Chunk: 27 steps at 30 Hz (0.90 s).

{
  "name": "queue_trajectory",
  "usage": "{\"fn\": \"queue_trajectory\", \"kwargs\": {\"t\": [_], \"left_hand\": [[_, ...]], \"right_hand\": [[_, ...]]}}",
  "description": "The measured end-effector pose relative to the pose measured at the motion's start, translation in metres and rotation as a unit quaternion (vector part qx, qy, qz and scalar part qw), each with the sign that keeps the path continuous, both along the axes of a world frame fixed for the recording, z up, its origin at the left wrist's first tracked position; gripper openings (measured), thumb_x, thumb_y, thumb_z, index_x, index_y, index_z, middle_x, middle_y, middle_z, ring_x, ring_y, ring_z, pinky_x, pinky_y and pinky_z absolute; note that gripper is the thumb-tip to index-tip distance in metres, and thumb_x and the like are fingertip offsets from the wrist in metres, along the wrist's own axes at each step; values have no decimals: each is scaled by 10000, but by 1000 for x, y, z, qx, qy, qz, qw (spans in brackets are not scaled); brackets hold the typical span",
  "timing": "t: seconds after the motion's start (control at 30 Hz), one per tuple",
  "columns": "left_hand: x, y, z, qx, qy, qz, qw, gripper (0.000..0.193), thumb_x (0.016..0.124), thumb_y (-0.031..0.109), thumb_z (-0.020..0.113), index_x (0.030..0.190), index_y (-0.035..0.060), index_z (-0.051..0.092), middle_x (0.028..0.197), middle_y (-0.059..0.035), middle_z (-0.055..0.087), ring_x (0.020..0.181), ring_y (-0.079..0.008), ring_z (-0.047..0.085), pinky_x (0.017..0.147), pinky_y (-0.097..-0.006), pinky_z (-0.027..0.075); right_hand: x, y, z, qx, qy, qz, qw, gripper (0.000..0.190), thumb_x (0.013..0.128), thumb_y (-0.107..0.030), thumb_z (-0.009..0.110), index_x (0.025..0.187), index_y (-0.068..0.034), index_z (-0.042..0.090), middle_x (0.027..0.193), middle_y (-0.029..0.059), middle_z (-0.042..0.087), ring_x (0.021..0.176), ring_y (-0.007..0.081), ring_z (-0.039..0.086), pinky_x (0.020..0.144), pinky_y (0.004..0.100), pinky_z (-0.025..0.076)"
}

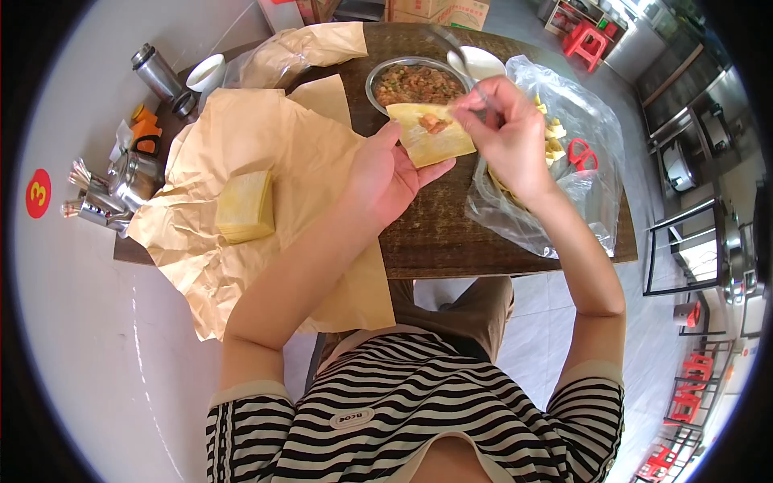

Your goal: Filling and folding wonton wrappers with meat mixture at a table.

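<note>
A square yellow dough wrapper (444, 148) lies across the fingers of my left hand (392, 175), with the thumb at its left edge. A small lump of meat filling (432, 124) sits on its upper middle. My right hand (510, 130) holds a metal utensil (462, 57), likely a spoon, blurred and pointing away from me. Its fingertips are at the wrapper's upper right corner; whether they pinch it I cannot tell. Just beyond my hands stands a steel bowl (372, 90) of chopped meat filling (416, 84). A stack of wrappers (244, 205) rests on brown paper (314, 157) to the left.
Right of my hands, clear plastic (595, 115) bears folded yellow dumplings (554, 130) and red-handled scissors (583, 155). A white bowl (492, 63) stands behind. At the left are a thermos (156, 72), a kettle (130, 178) and another white bowl (206, 73). The wooden table's edge (447, 271) is near my lap.
</note>
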<state>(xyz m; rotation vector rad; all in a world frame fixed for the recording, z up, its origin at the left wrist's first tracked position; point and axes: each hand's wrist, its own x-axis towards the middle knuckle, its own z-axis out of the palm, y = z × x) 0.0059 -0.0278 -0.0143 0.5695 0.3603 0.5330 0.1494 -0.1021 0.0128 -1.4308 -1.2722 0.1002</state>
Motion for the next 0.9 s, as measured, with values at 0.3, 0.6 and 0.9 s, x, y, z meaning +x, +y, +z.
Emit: {"fn": "queue_trajectory", "kwargs": {"t": [0.3,0.6,0.9], "left_hand": [[-5,9,-4,103,33,42,993,234,885,65,445,1109,7,478,1095,-146,570,1057,-240,553,931,-407,460],[-5,24,11,219,137,37,965,258,884,72,478,1134,13,494,1127,-135,582,1051,-219,567,864,-367,497],[2,31,4,250,119,65,959,220,882,81,513,1094,42,554,1043,-91,623,988,-178,597,806,-322,518]], "right_hand": [[-7,0,-7,-55,85,155,983,119,831,-54,598,941,-13,610,774,66,652,703,107,608,610,245,476],[114,54,11,-296,-347,-171,874,175,732,-91,598,892,-56,661,848,178,642,829,298,636,720,390,503],[125,66,19,-332,-355,-239,841,162,769,-157,584,891,-92,670,836,161,643,811,343,614,717,402,485]]}}
